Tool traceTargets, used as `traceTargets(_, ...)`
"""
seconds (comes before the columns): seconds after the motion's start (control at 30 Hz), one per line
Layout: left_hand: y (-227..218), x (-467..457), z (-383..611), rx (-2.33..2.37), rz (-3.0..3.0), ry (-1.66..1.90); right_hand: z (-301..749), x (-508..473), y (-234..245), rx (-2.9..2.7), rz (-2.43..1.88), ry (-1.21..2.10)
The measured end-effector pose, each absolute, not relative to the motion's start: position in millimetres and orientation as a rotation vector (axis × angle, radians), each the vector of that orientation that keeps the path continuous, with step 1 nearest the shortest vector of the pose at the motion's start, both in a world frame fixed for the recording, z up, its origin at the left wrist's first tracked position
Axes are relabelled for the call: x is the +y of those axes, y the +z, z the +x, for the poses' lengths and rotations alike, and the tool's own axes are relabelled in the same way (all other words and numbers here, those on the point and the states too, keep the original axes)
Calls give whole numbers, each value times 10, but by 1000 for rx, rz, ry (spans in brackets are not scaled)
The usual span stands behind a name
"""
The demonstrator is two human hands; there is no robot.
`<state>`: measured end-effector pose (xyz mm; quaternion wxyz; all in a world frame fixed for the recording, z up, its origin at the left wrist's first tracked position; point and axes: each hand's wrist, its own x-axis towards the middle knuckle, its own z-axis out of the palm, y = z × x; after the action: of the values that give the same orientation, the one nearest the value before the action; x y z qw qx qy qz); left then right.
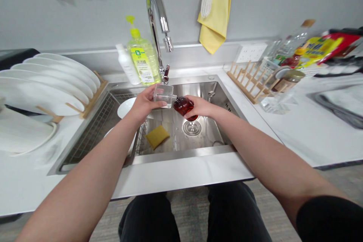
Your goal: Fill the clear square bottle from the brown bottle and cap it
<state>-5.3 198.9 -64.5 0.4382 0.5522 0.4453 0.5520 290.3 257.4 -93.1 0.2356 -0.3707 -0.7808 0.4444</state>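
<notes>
My left hand is closed around a clear square glass, held tilted over the steel sink. My right hand grips a small round bottle of dark red liquid, its neck touching the glass's mouth. Both hang above the sink drain. A yellow sponge lies on the sink bottom below my left hand.
The tap arches over the sink, with a green dish soap bottle beside it. White plates stand in a rack at left. A white bowl sits on the sink's wire rack. An empty wooden rack and jars stand at right.
</notes>
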Motion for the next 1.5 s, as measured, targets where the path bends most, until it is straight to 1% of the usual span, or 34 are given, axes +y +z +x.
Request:
traceTargets(0.4, -632, 1970, -56, 1104, 1361, 1364, 2907, 2582, -960, -2130, -1012, 1259)
traceTargets(0.73, -626, 1964, -59, 1093, 1388, 1356, 2899, 2559, -908, -2159, -1033, 1207)
traceTargets(1.5, -632, 1975, -69, 1102, 1400, 1346, 2897, 2563, -938, -2162, -1036, 1216)
